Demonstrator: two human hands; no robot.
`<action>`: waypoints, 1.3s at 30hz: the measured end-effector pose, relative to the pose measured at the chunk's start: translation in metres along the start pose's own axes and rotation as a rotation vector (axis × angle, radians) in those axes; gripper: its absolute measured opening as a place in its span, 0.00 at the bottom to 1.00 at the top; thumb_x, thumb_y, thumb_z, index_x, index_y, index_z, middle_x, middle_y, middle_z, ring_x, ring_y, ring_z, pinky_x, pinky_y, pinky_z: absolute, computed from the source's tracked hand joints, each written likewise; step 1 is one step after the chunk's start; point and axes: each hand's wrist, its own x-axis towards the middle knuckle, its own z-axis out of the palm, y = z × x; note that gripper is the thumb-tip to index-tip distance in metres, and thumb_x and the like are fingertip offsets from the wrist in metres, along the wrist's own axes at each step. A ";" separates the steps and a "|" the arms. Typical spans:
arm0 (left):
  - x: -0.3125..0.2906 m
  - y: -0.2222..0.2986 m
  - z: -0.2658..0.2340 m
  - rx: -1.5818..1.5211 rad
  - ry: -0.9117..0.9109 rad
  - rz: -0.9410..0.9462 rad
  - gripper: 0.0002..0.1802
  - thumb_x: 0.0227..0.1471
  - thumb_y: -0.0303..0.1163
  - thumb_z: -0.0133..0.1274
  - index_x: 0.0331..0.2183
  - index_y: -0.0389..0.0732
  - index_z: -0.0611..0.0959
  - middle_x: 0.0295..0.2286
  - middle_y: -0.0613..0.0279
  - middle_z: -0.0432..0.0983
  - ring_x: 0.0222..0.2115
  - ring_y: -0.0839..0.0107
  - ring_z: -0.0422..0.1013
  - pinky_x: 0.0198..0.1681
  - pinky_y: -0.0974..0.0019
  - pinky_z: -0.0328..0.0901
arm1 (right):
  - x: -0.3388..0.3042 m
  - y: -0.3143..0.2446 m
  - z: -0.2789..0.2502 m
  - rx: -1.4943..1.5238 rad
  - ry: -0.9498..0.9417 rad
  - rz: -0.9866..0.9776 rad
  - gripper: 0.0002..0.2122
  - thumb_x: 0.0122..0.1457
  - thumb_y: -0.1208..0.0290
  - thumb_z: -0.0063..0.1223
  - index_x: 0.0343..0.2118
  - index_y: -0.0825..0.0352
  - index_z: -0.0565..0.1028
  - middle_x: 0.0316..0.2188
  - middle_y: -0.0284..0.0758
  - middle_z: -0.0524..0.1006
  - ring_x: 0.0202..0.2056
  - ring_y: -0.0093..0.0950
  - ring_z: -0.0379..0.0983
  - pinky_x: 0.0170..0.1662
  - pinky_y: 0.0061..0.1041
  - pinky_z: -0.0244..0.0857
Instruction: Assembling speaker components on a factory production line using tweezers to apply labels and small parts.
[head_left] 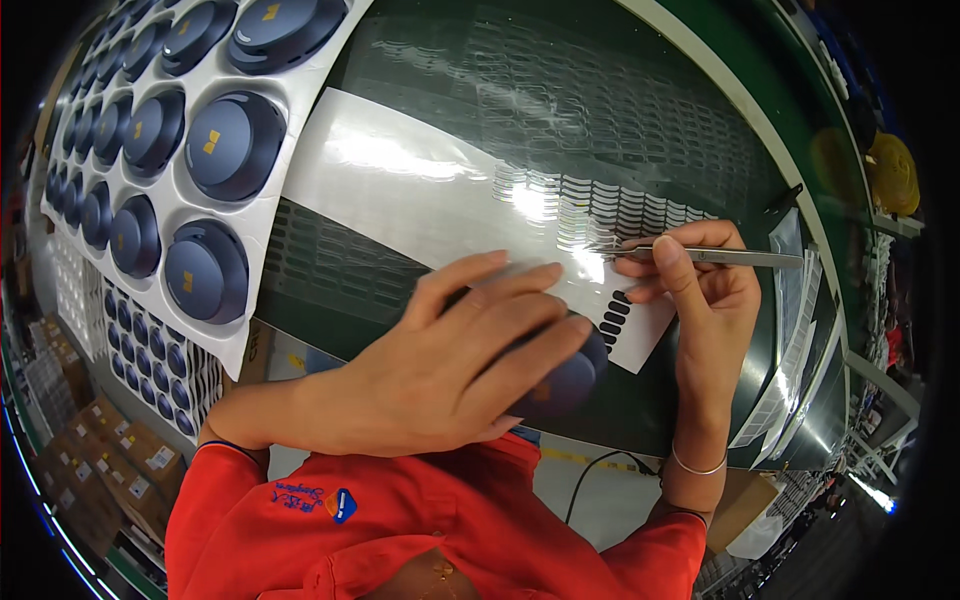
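Observation:
My right hand (715, 290) pinches a pair of metal tweezers (745, 257), whose tips reach over a shiny white backing sheet (380, 165). Rows of thin curved strips (610, 205) lie on that sheet, and a short column of black oval stickers (614, 322) sits near its lower right end. My left hand (450, 365) is curled over a dark blue round ear cup (565, 385) at the table's near edge, its fingers across the top and the thumb on the near side. Much of the cup is hidden behind those fingers.
A white molded tray (262, 215) with several dark blue ear cups (235, 145) stands at left, above another filled tray (150, 360). Clear sheets with cut strips (340, 260) lie on the dark green table (640, 60). Plastic-wrapped sheets (790, 350) are at right. Cardboard boxes (110, 465) stand lower left.

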 end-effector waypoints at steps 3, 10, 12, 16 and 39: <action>0.007 -0.005 0.012 -0.018 -0.038 0.039 0.48 0.29 0.34 0.69 0.54 0.33 0.67 0.47 0.49 0.68 0.56 0.52 0.63 0.60 0.45 0.49 | 0.001 0.001 0.002 -0.013 0.019 -0.007 0.08 0.60 0.73 0.55 0.36 0.70 0.69 0.29 0.41 0.79 0.30 0.26 0.79 0.29 0.16 0.71; 0.015 -0.011 0.011 -0.062 -0.059 0.056 0.44 0.29 0.37 0.66 0.50 0.31 0.69 0.45 0.47 0.68 0.53 0.55 0.64 0.58 0.48 0.54 | 0.001 0.005 0.003 -0.020 0.015 -0.024 0.07 0.60 0.73 0.54 0.36 0.69 0.69 0.29 0.40 0.79 0.29 0.25 0.79 0.28 0.15 0.70; 0.016 -0.011 0.012 -0.060 -0.060 0.060 0.46 0.27 0.38 0.67 0.50 0.30 0.69 0.45 0.47 0.68 0.53 0.54 0.64 0.58 0.47 0.54 | 0.001 0.004 0.004 -0.024 0.025 -0.016 0.07 0.61 0.73 0.54 0.35 0.69 0.69 0.29 0.41 0.79 0.29 0.25 0.79 0.28 0.15 0.69; 0.017 -0.012 0.012 -0.031 -0.053 0.057 0.46 0.27 0.40 0.67 0.49 0.28 0.69 0.46 0.47 0.67 0.54 0.54 0.63 0.58 0.47 0.54 | 0.001 0.005 0.004 -0.044 0.011 -0.025 0.06 0.61 0.72 0.53 0.35 0.69 0.70 0.30 0.42 0.80 0.28 0.24 0.79 0.28 0.15 0.69; 0.022 -0.010 -0.003 -0.208 0.387 -0.004 0.51 0.30 0.24 0.68 0.57 0.33 0.60 0.47 0.45 0.65 0.46 0.49 0.66 0.50 0.56 0.63 | -0.052 -0.042 0.010 0.129 0.101 -0.385 0.07 0.60 0.76 0.50 0.34 0.71 0.64 0.25 0.50 0.76 0.20 0.27 0.74 0.24 0.19 0.72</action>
